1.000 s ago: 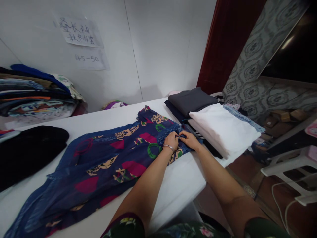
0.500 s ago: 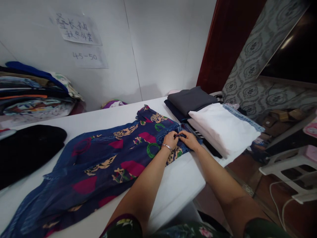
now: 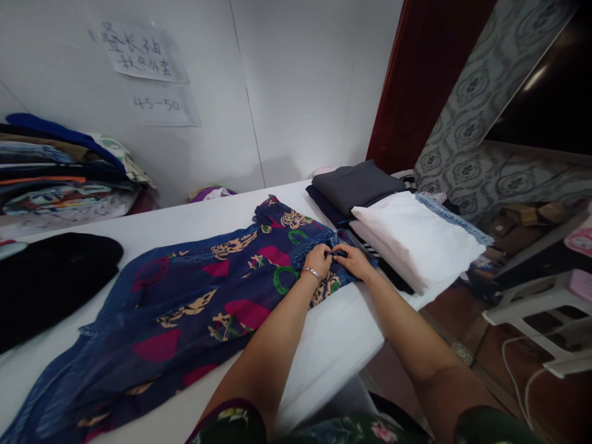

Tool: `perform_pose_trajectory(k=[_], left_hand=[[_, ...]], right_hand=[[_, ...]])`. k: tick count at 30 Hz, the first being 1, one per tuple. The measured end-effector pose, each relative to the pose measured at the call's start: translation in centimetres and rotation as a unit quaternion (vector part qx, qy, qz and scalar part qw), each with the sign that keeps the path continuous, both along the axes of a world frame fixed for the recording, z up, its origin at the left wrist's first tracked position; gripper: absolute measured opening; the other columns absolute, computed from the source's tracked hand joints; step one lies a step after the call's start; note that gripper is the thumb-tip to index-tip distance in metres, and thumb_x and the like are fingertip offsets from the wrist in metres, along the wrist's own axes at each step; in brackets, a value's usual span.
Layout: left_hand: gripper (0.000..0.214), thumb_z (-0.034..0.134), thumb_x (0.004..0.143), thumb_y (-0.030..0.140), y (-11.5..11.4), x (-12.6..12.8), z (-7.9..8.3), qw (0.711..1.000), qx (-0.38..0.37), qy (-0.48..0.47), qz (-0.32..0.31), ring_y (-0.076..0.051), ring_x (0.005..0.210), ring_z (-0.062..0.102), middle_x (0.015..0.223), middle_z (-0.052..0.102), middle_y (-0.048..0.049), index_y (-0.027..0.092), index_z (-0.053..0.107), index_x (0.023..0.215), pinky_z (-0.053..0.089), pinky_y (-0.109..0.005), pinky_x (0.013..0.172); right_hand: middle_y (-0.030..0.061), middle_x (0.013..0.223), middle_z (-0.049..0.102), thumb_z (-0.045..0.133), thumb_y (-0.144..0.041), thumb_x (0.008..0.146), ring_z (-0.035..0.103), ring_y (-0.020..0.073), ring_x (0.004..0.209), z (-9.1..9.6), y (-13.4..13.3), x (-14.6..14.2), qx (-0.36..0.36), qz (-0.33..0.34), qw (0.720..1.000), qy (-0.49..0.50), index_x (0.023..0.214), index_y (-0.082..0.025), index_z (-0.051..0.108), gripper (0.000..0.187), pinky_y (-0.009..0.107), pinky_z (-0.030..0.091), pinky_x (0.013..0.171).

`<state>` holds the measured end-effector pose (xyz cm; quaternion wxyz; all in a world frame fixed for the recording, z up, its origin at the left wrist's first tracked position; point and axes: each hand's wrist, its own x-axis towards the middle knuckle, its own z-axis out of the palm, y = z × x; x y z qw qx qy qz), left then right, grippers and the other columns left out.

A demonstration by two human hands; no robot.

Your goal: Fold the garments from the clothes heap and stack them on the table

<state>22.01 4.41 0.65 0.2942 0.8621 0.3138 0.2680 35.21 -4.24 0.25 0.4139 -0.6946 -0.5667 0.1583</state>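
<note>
A dark blue patterned garment (image 3: 194, 296) with magenta, green and tan prints lies spread across the white table (image 3: 333, 345). At its right end, near the collar, my left hand (image 3: 319, 260) and my right hand (image 3: 352, 259) meet, both pinching the fabric with fingers closed. A silver bracelet sits on my left wrist. What exactly lies between the fingertips is too small to make out.
Folded grey (image 3: 356, 185) and white (image 3: 416, 237) clothes are stacked at the table's right end. A black garment (image 3: 50, 277) lies at the left, with a pile of folded clothes (image 3: 65, 172) behind it. A white plastic stool (image 3: 541, 320) stands on the floor at right.
</note>
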Motion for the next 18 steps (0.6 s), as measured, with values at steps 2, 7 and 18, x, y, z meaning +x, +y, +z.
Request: perform_pose_trajectory(k=[2,7,18], left_hand=[[0.014,0.057,0.075,0.008,-0.03,0.05,0.00,1.000,0.003,0.002,0.005,-0.017,0.082,0.061,0.084,0.066,-0.0040,0.019,0.062,0.081,0.047,-0.029,0.079],[0.013,0.056,0.076,0.009,-0.05,-0.01,-0.05,1.000,0.009,0.006,0.006,-0.017,0.082,0.061,0.085,0.066,-0.0044,0.019,0.062,0.082,0.048,-0.030,0.079],[0.017,0.055,0.075,0.009,0.22,0.36,-0.20,1.000,0.008,0.021,-0.002,-0.018,0.088,0.062,0.087,0.068,-0.0051,0.019,0.066,0.083,0.047,-0.031,0.085]], right_hand=[[-0.0006,0.086,0.069,0.058,-0.030,0.080,0.060,0.0185,0.081,0.06,-0.02,-0.02,0.002,0.006,1.000,-0.010,0.093,-0.024,0.067,0.017,0.029,0.045,0.075],[-0.0005,0.082,0.068,0.056,-0.032,0.083,0.060,0.0188,0.079,0.11,-0.02,-0.21,0.001,-0.008,0.998,-0.056,0.093,-0.025,0.067,0.017,0.028,0.044,0.072],[-0.0007,0.075,0.067,0.054,-0.035,0.085,0.058,0.0177,0.068,0.48,-0.16,-0.74,-0.036,-0.047,0.993,-0.105,0.094,-0.026,0.066,0.018,0.027,0.039,0.064]])
